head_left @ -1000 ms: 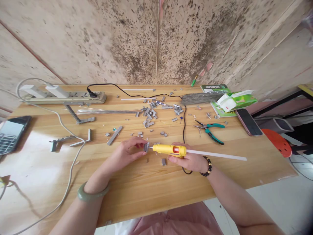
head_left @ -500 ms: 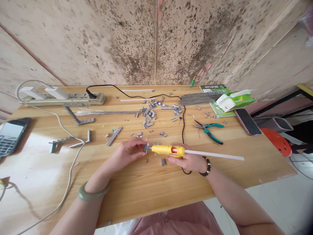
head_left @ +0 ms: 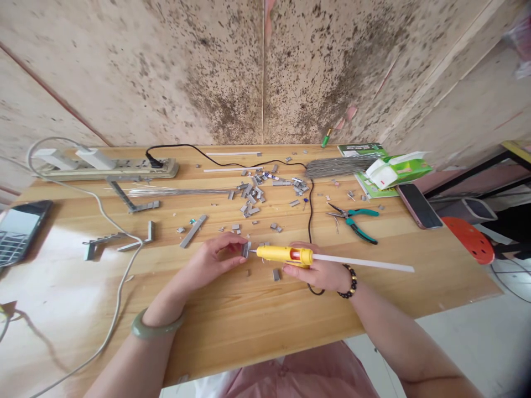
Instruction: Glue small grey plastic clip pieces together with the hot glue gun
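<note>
Between thumb and fingers, my left hand [head_left: 215, 258] pinches a small grey block [head_left: 246, 250] just above the wooden table. My right hand [head_left: 317, 269] is wrapped round a yellow hot glue gun [head_left: 284, 255], whose nozzle points left and meets the block's right side; whether it touches cannot be made out. A long white glue stick [head_left: 365, 262] sticks out of the gun's back end. Beneath the gun lies a loose grey piece [head_left: 276, 275]. A longer grey bar [head_left: 193, 231] rests beyond my left hand.
A pile of small grey pieces [head_left: 251, 193] lies mid-table. Teal-handled pliers [head_left: 357, 221], a phone [head_left: 418, 205] and a bundle of thin wires [head_left: 342, 165] are to the right. A power strip [head_left: 136, 168], a white cable [head_left: 121, 276] and grey jointed shapes [head_left: 136, 239] occupy the left.
Both hands, the block and the glue gun hold almost the same place. The whole view has shifted very slightly.
</note>
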Action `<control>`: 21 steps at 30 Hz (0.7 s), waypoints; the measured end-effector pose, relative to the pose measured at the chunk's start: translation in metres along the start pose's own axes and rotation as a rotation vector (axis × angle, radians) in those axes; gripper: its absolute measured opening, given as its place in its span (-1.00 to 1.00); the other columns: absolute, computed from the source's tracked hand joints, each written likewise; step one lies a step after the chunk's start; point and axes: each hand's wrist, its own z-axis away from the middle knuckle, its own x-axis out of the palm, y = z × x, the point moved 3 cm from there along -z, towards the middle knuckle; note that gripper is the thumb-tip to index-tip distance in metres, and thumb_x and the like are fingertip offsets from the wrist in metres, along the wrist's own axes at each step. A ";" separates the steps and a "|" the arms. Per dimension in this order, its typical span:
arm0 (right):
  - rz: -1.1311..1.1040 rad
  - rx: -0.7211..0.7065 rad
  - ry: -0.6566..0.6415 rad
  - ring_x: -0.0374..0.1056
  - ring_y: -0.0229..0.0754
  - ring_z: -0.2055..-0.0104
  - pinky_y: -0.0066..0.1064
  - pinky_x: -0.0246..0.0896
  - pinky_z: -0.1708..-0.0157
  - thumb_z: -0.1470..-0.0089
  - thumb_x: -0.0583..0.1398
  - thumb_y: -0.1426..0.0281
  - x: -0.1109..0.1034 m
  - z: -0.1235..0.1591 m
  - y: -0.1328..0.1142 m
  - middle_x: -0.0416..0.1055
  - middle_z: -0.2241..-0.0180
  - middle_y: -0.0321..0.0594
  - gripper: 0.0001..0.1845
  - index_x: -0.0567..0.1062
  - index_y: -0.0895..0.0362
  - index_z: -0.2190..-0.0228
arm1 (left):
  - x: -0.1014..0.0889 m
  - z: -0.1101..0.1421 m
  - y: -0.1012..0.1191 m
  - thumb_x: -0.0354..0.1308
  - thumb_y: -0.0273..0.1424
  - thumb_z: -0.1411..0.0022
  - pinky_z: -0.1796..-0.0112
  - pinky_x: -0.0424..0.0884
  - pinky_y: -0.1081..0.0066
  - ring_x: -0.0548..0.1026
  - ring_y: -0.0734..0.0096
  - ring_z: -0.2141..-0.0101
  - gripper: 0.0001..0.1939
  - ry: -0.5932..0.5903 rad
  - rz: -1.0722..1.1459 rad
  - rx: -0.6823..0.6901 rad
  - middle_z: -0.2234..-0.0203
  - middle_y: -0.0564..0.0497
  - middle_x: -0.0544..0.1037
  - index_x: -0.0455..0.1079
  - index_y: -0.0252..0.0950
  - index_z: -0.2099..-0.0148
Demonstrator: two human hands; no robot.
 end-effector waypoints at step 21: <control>0.016 -0.007 0.023 0.34 -0.19 0.36 -0.40 0.31 0.26 -0.15 0.13 0.18 0.001 0.001 0.003 0.41 0.41 -0.24 -0.75 0.41 0.08 0.44 | 0.001 0.000 0.004 0.23 -0.28 -0.15 0.18 0.44 0.31 0.49 0.31 0.23 -0.69 -0.023 0.005 -0.011 0.23 -0.07 0.53 0.43 -0.25 0.06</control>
